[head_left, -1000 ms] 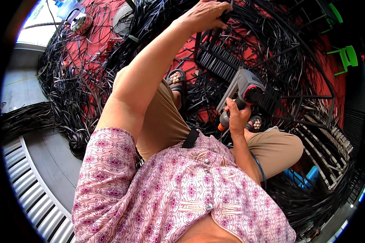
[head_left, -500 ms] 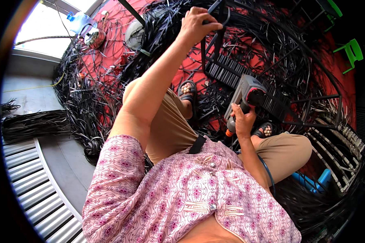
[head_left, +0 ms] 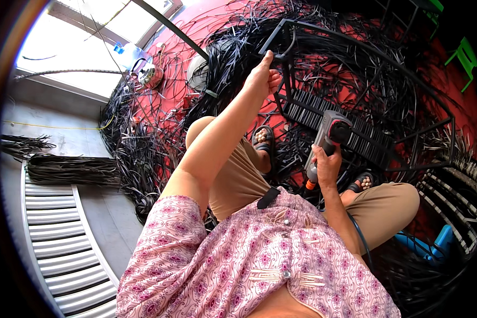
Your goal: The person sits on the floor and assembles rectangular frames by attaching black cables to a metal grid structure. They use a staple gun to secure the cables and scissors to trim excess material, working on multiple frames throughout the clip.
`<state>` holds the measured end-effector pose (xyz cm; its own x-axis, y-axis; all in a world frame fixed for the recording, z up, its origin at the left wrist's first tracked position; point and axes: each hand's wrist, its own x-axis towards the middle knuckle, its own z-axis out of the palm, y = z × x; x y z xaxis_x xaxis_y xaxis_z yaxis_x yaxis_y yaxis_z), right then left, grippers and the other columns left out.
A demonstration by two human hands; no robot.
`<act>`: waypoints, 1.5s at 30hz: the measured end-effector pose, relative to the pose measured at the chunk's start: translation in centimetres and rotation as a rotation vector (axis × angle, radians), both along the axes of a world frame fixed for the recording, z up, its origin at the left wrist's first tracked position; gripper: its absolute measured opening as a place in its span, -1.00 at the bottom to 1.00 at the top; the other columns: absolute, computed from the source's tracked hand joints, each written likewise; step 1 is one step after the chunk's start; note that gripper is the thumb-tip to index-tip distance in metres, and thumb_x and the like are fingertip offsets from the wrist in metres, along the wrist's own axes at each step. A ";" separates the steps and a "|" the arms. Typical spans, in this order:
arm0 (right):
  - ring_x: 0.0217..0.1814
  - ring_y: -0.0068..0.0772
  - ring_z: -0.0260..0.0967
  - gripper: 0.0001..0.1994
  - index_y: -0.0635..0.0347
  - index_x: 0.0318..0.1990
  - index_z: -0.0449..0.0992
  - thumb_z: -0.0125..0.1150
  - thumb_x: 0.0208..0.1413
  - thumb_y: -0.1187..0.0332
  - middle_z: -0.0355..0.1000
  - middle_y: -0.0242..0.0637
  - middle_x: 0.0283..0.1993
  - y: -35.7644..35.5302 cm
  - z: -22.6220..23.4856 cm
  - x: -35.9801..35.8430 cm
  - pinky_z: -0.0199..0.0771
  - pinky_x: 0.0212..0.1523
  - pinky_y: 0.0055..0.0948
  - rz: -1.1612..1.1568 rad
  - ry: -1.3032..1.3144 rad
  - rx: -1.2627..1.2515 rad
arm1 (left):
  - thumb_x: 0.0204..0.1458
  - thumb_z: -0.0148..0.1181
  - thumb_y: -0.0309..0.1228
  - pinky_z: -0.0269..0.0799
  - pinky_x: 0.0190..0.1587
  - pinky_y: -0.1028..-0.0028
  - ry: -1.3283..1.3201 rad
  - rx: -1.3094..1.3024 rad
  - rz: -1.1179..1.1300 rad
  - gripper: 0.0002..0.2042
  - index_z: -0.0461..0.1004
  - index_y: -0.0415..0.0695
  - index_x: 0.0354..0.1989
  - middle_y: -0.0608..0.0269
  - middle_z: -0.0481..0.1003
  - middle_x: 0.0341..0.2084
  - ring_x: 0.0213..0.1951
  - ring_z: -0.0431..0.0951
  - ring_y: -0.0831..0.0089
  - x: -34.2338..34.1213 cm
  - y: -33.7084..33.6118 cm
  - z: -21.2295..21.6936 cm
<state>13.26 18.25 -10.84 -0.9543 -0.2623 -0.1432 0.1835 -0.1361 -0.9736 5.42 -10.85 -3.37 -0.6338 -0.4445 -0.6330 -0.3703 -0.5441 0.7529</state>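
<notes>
While seated on the red floor (head_left: 450, 79), the person works on one black metal frame (head_left: 355, 63), used as the landmark below. Left hand (head_left: 262, 79): raised, fingers (head_left: 273, 79) closed round the frame's top-left bar, near the corner. Right hand (head_left: 327, 167): below the frame's front edge, fingers wrapped tight round the grip of one grey power tool (head_left: 328, 140), orange at the butt end; tool head sits just beside the frame's woven black panel (head_left: 350, 127), contact can't be confirmed. Tool count: one. Frame count: one, with one woven panel at its lower edge. Two feet in sandals (head_left: 262, 139) below the frame, one left of the tool, one right. Loose black strips (head_left: 143, 143) lie all round the frame, too many to count; one tied bundle (head_left: 71, 169) well left of it. One slatted white panel (head_left: 58, 233) far lower left of the frame. One blue item (head_left: 434, 245) lower right of it, kind unclear. Two green chairs (head_left: 466, 53) right of the frame, one at the top edge only partly visible. One shiny metal pot (head_left: 149, 74) upper left of the frame.
</notes>
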 end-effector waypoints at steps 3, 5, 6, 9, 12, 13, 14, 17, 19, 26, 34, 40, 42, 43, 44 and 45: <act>-0.60 -0.62 0.30 -0.65 0.25 -0.07 0.37 0.34 0.01 0.39 0.39 -0.40 -0.45 0.8 0.4 0.0 0.36 -0.54 -0.54 -0.022 -0.029 0.021 | -0.09 0.24 0.30 0.37 -0.43 0.37 -0.062 -0.095 0.103 -0.36 0.43 -0.14 -0.30 0.32 0.40 -0.52 -0.56 0.43 0.42 -2.6 0.9 0.8; -0.60 -0.60 0.31 -0.63 0.27 -0.05 0.37 0.33 0.01 0.40 0.37 -0.40 -0.46 0.9 0.5 -0.1 0.36 -0.54 -0.52 -0.027 -0.047 0.082 | -0.13 0.35 0.21 0.32 -0.48 0.33 -0.035 -0.178 0.158 -0.44 0.43 -0.03 -0.21 0.31 0.37 -0.47 -0.49 0.44 0.32 -4.2 1.2 -0.1; -0.61 -0.60 0.31 -0.62 0.27 -0.04 0.36 0.33 0.01 0.40 0.36 -0.41 -0.46 1.0 0.2 -0.3 0.35 -0.55 -0.52 -0.048 -0.030 0.063 | -0.12 0.37 0.15 0.32 -0.49 0.30 -0.040 -0.191 0.213 -0.48 0.43 -0.03 -0.23 0.30 0.37 -0.48 -0.51 0.43 0.30 -5.1 2.0 0.2; -0.61 -0.61 0.29 -0.60 0.28 -0.01 0.35 0.32 0.01 0.41 0.32 -0.43 -0.48 1.7 0.3 -0.4 0.34 -0.55 -0.52 -0.087 -0.033 -0.008 | -0.08 0.38 -0.05 0.31 -0.53 0.24 -0.115 -0.182 0.340 -0.63 0.44 -0.03 -0.30 0.28 0.38 -0.50 -0.55 0.42 0.27 -7.0 2.7 0.3; -0.61 -0.62 0.28 -0.62 0.28 -0.01 0.35 0.30 0.03 0.39 0.31 -0.43 -0.50 2.1 0.4 -0.7 0.33 -0.55 -0.52 -0.116 -0.067 -0.067 | -0.09 0.35 -0.19 0.35 -0.52 0.24 -0.150 -0.181 0.344 -0.74 0.45 -0.03 -0.35 0.27 0.41 -0.49 -0.57 0.42 0.26 -7.9 2.7 1.3; -0.61 -0.62 0.28 -0.62 0.28 -0.02 0.35 0.30 0.03 0.39 0.31 -0.43 -0.50 2.3 0.4 -0.6 0.33 -0.55 -0.51 -0.127 -0.079 -0.080 | -0.10 0.35 -0.20 0.36 -0.52 0.24 -0.158 -0.194 0.333 -0.75 0.45 -0.03 -0.36 0.27 0.42 -0.48 -0.58 0.42 0.26 -7.9 2.9 1.5; -0.61 -0.62 0.28 -0.62 0.28 -0.02 0.35 0.30 0.03 0.38 0.31 -0.43 -0.51 2.4 0.6 -0.6 0.32 -0.55 -0.51 -0.128 -0.079 -0.059 | -0.12 0.35 -0.22 0.38 -0.51 0.24 -0.163 -0.237 0.346 -0.76 0.45 -0.03 -0.37 0.28 0.43 -0.48 -0.56 0.43 0.26 -9.0 1.7 0.5; -0.62 -0.60 0.26 -0.63 0.28 -0.04 0.37 0.31 0.02 0.37 0.30 -0.45 -0.56 3.2 0.3 -1.7 0.30 -0.53 -0.50 -0.178 -0.078 0.006 | -0.15 0.35 -0.24 0.40 -0.51 0.21 -0.053 -0.291 0.280 -0.74 0.44 -0.04 -0.35 0.26 0.40 -0.43 -0.53 0.45 0.21 -9.7 4.6 2.7; -0.62 -0.60 0.27 -0.64 0.29 -0.06 0.37 0.32 0.02 0.38 0.31 -0.44 -0.55 3.2 0.4 -1.7 0.31 -0.52 -0.51 -0.198 -0.071 0.061 | -0.16 0.38 -0.26 0.44 -0.47 0.16 0.004 -0.255 0.198 -0.68 0.41 -0.05 -0.28 0.20 0.38 -0.37 -0.48 0.47 0.16 -9.8 2.5 1.2; -0.61 -0.61 0.28 -0.70 0.27 -0.12 0.37 0.30 0.02 0.43 0.35 -0.44 -0.48 3.6 0.8 -2.1 0.33 -0.51 -0.53 -0.248 -0.038 -0.087 | -0.07 0.35 -0.32 0.55 -0.28 0.16 -0.005 -0.099 0.175 -0.73 0.42 -0.09 -0.25 0.16 0.37 -0.34 -0.39 0.52 0.14 1.3 1.7 -1.1; -0.61 -0.66 0.31 -0.85 0.23 -0.34 0.46 0.33 0.01 0.44 0.39 -0.47 -0.54 4.2 2.2 0.4 0.32 -0.52 -0.57 0.033 -0.004 0.036 | 0.03 0.29 -0.26 0.60 -0.37 0.43 0.042 -0.090 0.101 -0.67 0.52 -0.33 -0.21 0.06 0.58 -0.37 -0.39 0.64 0.28 15.7 5.4 -2.8; -0.57 -0.66 0.31 -0.84 0.26 -0.45 0.46 0.38 -0.02 0.45 0.40 -0.45 -0.60 4.3 3.7 4.9 0.34 -0.50 -0.54 0.413 -0.040 0.173 | 0.00 0.31 -0.10 0.54 -0.45 0.51 -0.131 -0.236 -0.014 -0.60 0.56 -0.27 -0.27 0.15 0.57 -0.52 -0.53 0.60 0.43 17.7 6.4 -2.3; -0.55 -0.66 0.32 -0.82 0.27 -0.35 0.45 0.37 -0.02 0.46 0.40 -0.45 -0.57 3.7 3.6 4.3 0.35 -0.50 -0.54 0.440 0.007 0.175 | -0.02 0.33 -0.07 0.50 -0.52 0.54 -0.144 -0.224 -0.011 -0.59 0.56 -0.25 -0.33 0.16 0.55 -0.53 -0.55 0.57 0.46 18.3 6.2 -3.1; -0.54 -0.66 0.32 -0.81 0.27 -0.30 0.44 0.37 -0.01 0.46 0.40 -0.45 -0.55 3.1 3.8 3.6 0.35 -0.49 -0.54 0.456 0.030 0.173 | -0.03 0.34 -0.09 0.50 -0.52 0.54 -0.142 -0.209 -0.002 -0.60 0.55 -0.26 -0.33 0.16 0.55 -0.52 -0.55 0.58 0.46 18.4 6.2 -3.3; -0.54 -0.64 0.33 -0.72 0.25 -0.17 0.40 0.36 -0.02 0.45 0.39 -0.45 -0.50 3.0 4.0 2.6 0.36 -0.50 -0.55 0.530 -0.055 0.151 | -0.04 0.35 -0.10 0.51 -0.52 0.54 -0.141 -0.194 0.008 -0.60 0.54 -0.26 -0.32 0.16 0.54 -0.51 -0.54 0.58 0.46 18.4 6.2 -3.3; -0.56 -0.63 0.33 -0.76 0.23 -0.23 0.41 0.35 -0.02 0.44 0.39 -0.44 -0.52 2.7 4.6 1.5 0.36 -0.50 -0.56 0.591 -0.104 0.164 | -0.05 0.36 -0.11 0.51 -0.52 0.54 -0.142 -0.176 0.021 -0.60 0.53 -0.27 -0.32 0.16 0.54 -0.50 -0.54 0.58 0.45 18.6 6.4 -3.2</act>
